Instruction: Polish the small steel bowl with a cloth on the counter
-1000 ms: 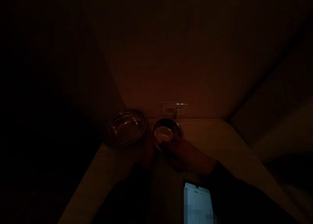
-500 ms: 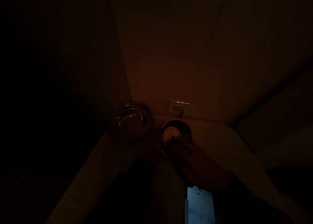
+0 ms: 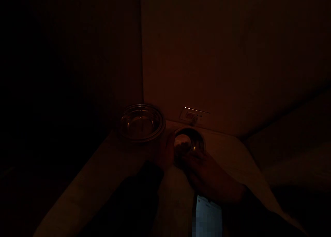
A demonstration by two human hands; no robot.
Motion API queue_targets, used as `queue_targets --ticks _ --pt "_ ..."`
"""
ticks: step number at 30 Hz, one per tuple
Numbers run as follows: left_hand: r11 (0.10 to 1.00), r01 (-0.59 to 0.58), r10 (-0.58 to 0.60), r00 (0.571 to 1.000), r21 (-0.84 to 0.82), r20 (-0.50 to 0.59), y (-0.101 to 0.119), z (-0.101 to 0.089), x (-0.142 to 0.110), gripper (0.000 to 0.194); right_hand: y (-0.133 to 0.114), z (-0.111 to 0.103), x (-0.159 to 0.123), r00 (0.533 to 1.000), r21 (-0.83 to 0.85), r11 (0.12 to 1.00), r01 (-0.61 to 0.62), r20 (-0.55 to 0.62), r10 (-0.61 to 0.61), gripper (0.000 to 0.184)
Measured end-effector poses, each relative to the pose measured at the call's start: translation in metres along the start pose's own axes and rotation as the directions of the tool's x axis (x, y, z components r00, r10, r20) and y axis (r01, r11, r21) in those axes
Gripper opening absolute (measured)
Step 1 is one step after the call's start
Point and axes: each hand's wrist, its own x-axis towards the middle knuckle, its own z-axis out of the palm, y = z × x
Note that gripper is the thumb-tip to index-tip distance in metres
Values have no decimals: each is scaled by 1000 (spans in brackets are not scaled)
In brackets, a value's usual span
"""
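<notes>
A round steel bowl [image 3: 200,140] stands on the table near the wall. Inside it lies a pale round patch [image 3: 183,139] with darker small shapes on its near side; the dim light hides what it is. My left hand [image 3: 165,152] is closed against the bowl's left side, holding it. My right hand [image 3: 210,173] reaches over the near right rim, its fingers bent and close together in the bowl. The fingertips are in shadow, so what they hold cannot be made out.
A wider steel dish [image 3: 142,126] stands back left, beside the wall corner. A socket plate [image 3: 195,115] with a plug sits on the wall behind the bowl. A lit phone [image 3: 208,216] lies in front, below my right wrist. The table [image 3: 240,161] has a rounded far right corner.
The view has turned slightly. My left hand shows more clearly along the bowl's side. My right fingers have shifted slightly at the near rim, and the dark shapes inside look different.
</notes>
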Motion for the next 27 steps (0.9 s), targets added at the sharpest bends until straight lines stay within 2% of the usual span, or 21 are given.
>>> queue_targets --ticks 3,7,10,14,21,27 --pt "1000 14 -15 999 -23 -52 3 0 0 32 -8 5 9 999 114 993 13 -35 -9 46" --pt "999 27 -31 996 -45 -89 6 -1 0 27 -15 10 15 997 197 980 -1 -77 17 40" --pt "998 60 -61 996 -15 -69 4 -1 0 30 -16 4 9 999 67 997 -31 -21 33 39" --pt "998 67 -67 997 8 24 2 -1 -1 36 -12 -7 -3 996 -99 994 -36 81 44 38" --pt "999 40 -40 999 30 -1 1 -1 -1 32 -15 -2 4 996 -19 999 -27 90 28 50" --pt "999 28 -27 998 -18 58 0 -2 1 34 -6 -8 -1 992 -89 996 -15 122 26 38"
